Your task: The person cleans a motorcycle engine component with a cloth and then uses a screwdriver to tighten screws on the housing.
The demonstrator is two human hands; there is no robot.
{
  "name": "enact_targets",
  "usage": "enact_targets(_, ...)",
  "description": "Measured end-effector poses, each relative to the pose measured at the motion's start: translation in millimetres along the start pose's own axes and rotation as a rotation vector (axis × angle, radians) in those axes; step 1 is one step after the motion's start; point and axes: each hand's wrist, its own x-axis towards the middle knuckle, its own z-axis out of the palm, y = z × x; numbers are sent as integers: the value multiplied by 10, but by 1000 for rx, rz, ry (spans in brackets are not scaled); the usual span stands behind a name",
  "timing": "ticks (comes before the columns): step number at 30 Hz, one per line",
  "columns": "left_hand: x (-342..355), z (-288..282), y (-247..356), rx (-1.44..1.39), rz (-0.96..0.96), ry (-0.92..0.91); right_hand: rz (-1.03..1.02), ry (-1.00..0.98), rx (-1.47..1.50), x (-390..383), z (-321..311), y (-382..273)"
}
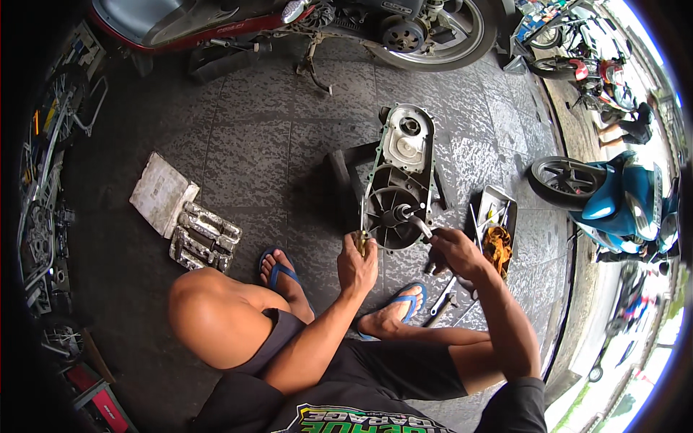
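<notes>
Because the engine casing [406, 150] looks like cast metal, we judge it heavy and stiff, perhaps slick with grease, and best held by its thick outer rim rather than the thin inner ribs. It lies lengthwise ahead of our feet [287, 283], above the tiled floor [245, 162], with a dark block [351, 160] along its left side; whether that bears it, we cannot tell. The grip of our left hand [357, 268] is narrow, around a small brass-coloured piece [361, 242] at the casing's near edge; that of our right hand [458, 252] wraps a smooth silvery bar [421, 228] reaching over the ribbed hollow. Rightward, a shallow metal tray [498, 194] carries a crumpled orange rag [498, 249]; leftward lies a scuffed, whitish flat case [160, 191].
</notes>
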Motion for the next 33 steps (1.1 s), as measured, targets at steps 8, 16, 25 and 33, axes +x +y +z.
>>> enact_targets(8,135,164,-186,-42,-31,13,134,169,674,-70,594,54)
enact_targets(16,170,198,-247,-4,-72,15,31,335,1013,-1,1152,-40)
enact_targets(25,158,190,-205,-8,-86,-16,3,11,-355,141,-295,-68)
enact_targets(33,171,194,-291,-12,-48,-26,-140,-4,-586,490,-584,-106)
